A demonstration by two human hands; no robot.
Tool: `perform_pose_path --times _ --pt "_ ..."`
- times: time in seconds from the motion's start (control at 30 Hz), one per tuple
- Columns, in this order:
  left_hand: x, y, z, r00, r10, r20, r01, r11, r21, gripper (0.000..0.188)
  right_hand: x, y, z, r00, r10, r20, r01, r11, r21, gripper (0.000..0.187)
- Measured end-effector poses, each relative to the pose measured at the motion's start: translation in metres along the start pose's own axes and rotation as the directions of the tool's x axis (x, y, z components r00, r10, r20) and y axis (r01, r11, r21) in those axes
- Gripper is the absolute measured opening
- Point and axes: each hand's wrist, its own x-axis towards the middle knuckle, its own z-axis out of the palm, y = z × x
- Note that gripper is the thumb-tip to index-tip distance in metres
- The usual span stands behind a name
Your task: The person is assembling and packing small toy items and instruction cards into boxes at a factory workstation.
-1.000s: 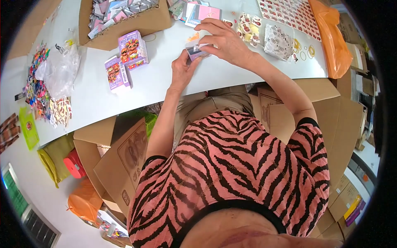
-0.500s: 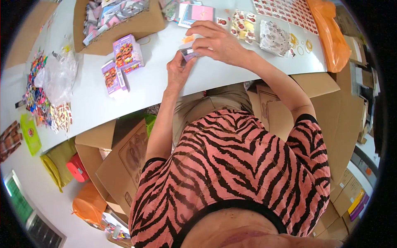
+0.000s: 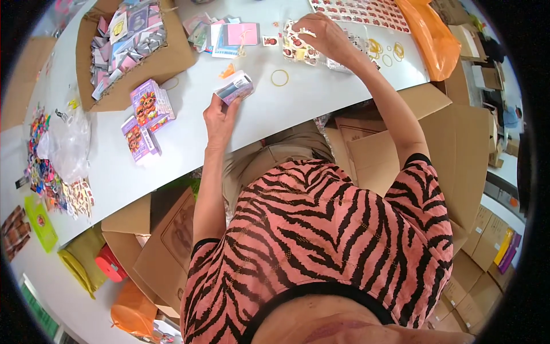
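My left hand (image 3: 219,121) is closed round one end of a small purple box (image 3: 236,87), holding it tilted above the table. Farther right, my right hand (image 3: 327,39) reaches over a pile of small printed stickers (image 3: 302,53). Its fingers are bent and apart, with the tips at the pile; nothing shows between them. A single sticker (image 3: 270,41) lies left of that pile. Close by the held box are an orange scrap (image 3: 227,70) and a yellow rubber band (image 3: 279,77).
Two purple printed boxes (image 3: 150,106) stand left of my left hand. Behind them is an open carton (image 3: 182,49) full of small packets. Pink and blue cards (image 3: 232,40) lie at the back. An orange bag (image 3: 438,43) hangs over the right edge; small colourful pieces (image 3: 43,155) are heaped at left.
My right hand has left the small box and moved right to the sticker pile. My left hand still holds the box, now turned and in plainer sight. The whole view has shifted.
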Motion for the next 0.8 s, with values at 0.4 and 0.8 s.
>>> perform_pose_path --times 0.4,0.8 --pt "0.001 0.006 0.001 0.999 0.033 -0.010 -0.034 0.999 -0.032 0.030 -0.005 0.041 0.045 0.999 0.025 0.048 -0.010 0.955 -0.296 0.026" --pt "0.001 0.007 0.002 0.994 0.108 -0.022 -0.110 0.992 -0.063 0.027 0.008 -0.100 0.010 0.963 -0.188 -0.193 0.250 0.891 0.380 0.009"
